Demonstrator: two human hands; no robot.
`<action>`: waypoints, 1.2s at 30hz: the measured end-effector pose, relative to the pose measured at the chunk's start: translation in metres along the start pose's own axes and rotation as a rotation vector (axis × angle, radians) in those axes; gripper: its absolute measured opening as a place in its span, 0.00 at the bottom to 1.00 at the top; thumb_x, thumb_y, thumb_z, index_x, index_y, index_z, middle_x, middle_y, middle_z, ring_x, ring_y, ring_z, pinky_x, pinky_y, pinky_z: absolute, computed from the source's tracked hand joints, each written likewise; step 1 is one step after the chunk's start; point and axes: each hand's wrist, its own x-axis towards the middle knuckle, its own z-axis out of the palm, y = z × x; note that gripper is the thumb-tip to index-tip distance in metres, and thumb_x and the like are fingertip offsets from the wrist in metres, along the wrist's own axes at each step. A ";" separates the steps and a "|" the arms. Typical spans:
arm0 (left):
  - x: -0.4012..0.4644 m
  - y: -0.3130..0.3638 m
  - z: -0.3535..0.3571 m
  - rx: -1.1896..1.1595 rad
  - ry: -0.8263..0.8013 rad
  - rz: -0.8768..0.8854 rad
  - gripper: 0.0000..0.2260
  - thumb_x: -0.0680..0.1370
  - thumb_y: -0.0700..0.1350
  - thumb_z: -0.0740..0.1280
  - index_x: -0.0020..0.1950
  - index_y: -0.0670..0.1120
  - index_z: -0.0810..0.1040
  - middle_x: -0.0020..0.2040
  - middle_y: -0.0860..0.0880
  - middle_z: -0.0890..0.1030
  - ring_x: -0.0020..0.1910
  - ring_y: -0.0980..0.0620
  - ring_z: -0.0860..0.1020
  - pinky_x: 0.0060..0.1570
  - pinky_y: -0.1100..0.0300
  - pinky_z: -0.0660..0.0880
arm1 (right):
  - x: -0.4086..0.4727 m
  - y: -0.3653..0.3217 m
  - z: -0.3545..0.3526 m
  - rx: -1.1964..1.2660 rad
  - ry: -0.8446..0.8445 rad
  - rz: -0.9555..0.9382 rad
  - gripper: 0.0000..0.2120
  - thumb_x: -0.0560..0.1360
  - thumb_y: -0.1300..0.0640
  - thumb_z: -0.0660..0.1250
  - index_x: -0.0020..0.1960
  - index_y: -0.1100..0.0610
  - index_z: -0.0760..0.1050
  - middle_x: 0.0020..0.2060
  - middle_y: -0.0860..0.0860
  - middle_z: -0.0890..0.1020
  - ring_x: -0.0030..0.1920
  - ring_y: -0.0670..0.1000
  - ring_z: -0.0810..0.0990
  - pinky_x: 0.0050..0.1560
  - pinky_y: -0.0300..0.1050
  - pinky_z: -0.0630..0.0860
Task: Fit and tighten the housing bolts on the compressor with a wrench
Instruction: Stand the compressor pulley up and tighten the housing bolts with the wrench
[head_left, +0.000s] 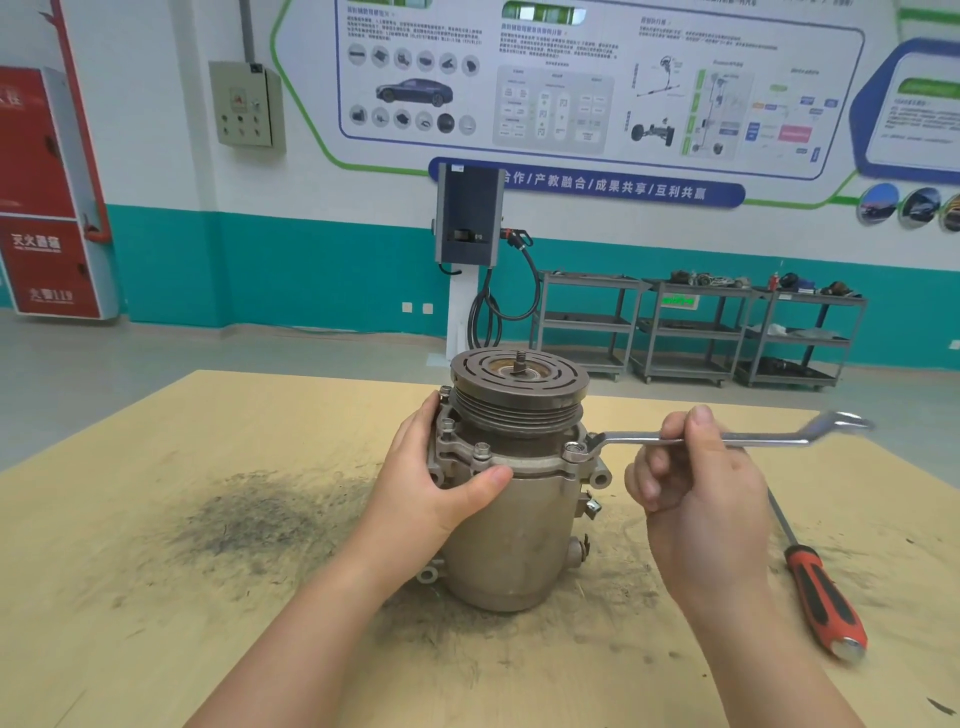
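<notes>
Ribbed cast-metal compressor (511, 540) upright mid-worktop (156, 597); left hand (441, 483) grips its flange, right hand (696, 499) pinches flat steel wrench (727, 440) seated on bolt (571, 449); screwdriver (815, 582) near right edge

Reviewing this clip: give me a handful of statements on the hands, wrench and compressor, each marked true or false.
1. The left hand grips the compressor body. True.
2. The right hand holds the screwdriver. False: it pinches the wrench; the screwdriver lies on the table.
3. The wrench's ring end sits by a flange bolt. True.
4. The compressor lies on its side. False: it stands upright, pulley on top.
</notes>
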 end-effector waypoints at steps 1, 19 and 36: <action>0.000 0.000 0.000 0.003 0.004 -0.001 0.36 0.68 0.57 0.76 0.69 0.65 0.59 0.61 0.73 0.67 0.56 0.84 0.65 0.47 0.86 0.63 | -0.006 0.003 0.001 -0.096 0.002 -0.148 0.16 0.81 0.51 0.60 0.35 0.49 0.76 0.26 0.48 0.70 0.25 0.50 0.68 0.28 0.39 0.66; 0.002 -0.004 0.001 0.013 0.024 -0.003 0.38 0.72 0.51 0.76 0.77 0.58 0.60 0.61 0.73 0.66 0.54 0.85 0.65 0.46 0.86 0.64 | -0.016 -0.003 0.014 0.139 -0.036 -0.020 0.17 0.81 0.55 0.57 0.35 0.52 0.75 0.25 0.49 0.69 0.25 0.49 0.67 0.28 0.37 0.67; 0.002 -0.005 0.002 0.009 0.022 0.027 0.40 0.70 0.54 0.78 0.76 0.58 0.60 0.62 0.72 0.66 0.55 0.85 0.65 0.46 0.86 0.63 | -0.028 0.011 0.015 -0.506 -0.240 -0.658 0.12 0.81 0.44 0.59 0.44 0.47 0.75 0.35 0.43 0.75 0.35 0.42 0.73 0.38 0.33 0.69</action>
